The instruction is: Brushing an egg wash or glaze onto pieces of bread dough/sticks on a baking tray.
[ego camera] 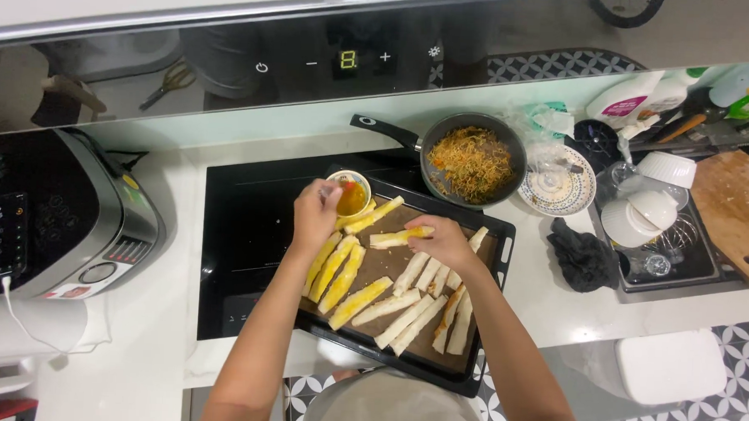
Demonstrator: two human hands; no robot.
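Left hand [315, 212] pinched around small tool, tip dipped in yellow cup [351, 192], likely loading glaze. Right hand [442, 240] pinches pastry roll [400, 236] above baking tray [495, 264], steadying it; long axis near horizontal, free end pointing left toward cup. Glazed rolls [339, 271] lie left, pale rolls [425, 308] right, tray on tabletop [570, 313].

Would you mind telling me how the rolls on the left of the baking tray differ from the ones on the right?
The left rolls are bright yellow and glossy, while the right rolls are pale and matt. The left rolls lie under the left hand, by the small bowl of yellow liquid; the right rolls lie below the right hand, which holds one yellow roll. Both groups are long, thin sticks on the same dark baking tray.
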